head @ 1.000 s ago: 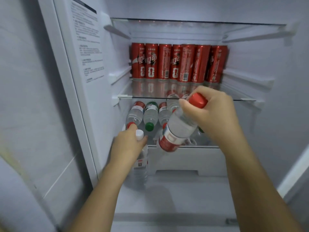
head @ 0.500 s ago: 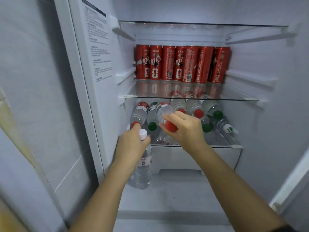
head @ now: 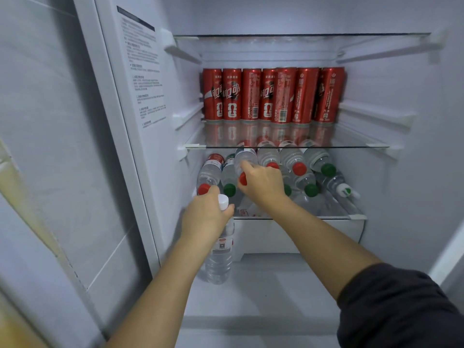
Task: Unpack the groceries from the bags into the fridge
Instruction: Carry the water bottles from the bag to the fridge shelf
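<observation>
Your right hand [head: 261, 183] grips a red-capped bottle [head: 244, 160], laying it on the stack on the lower shelf [head: 356, 217]. Your left hand [head: 206, 214] clasps a white-capped bottle [head: 221, 247]; place it next.

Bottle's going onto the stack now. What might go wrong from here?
1. The right hand is laying a red-capped bottle on top of lying bottles; round on round, it may roll forward off the lower shelf once released.
2. Little gap shows under the glass shelf carrying the red cans, so the bottle may catch there.
3. The left hand has only a neck grip on the white-capped bottle; it might slip.
</observation>
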The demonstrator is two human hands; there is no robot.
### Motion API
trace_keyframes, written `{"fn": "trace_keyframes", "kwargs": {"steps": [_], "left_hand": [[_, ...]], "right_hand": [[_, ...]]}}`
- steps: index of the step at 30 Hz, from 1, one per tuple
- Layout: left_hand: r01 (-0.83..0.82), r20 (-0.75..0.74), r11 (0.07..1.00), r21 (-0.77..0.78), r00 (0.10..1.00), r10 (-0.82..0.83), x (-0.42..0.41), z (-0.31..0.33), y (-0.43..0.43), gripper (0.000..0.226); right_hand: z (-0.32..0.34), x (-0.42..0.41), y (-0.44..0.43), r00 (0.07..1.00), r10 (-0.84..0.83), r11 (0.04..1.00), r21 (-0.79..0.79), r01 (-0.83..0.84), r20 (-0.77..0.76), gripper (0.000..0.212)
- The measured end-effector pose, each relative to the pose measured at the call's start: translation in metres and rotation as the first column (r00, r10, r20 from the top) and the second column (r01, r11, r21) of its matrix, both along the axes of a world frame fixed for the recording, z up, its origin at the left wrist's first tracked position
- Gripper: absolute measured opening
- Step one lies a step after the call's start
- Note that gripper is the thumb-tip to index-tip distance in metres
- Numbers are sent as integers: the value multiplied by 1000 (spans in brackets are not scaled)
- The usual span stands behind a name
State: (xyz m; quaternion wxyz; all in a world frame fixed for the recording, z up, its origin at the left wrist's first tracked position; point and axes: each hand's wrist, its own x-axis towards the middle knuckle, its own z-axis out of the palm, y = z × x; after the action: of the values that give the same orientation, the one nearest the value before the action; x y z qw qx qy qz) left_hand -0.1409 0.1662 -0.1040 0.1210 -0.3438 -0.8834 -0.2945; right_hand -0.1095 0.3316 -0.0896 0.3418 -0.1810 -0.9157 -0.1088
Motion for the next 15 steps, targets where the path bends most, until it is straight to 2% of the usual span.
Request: {"fn": "trace_keyframes", "kwargs": {"steps": [6, 10, 15], "left_hand": [[4, 5, 997, -71, 1000, -4, -3, 1, 7, 27], [-17, 3, 985, -171, 1000, 18, -7, 6, 6, 29], [-9, 35, 983, -184, 999, 16, -7, 14, 2, 30]], "right_hand": [[6, -18, 5, 991, -77, 981, -171, 95, 107, 26], [9, -20, 9, 988, -85, 942, -312, 123, 132, 32], [20, -18, 6, 968, -76, 919, -359, 161, 239, 39]]}}
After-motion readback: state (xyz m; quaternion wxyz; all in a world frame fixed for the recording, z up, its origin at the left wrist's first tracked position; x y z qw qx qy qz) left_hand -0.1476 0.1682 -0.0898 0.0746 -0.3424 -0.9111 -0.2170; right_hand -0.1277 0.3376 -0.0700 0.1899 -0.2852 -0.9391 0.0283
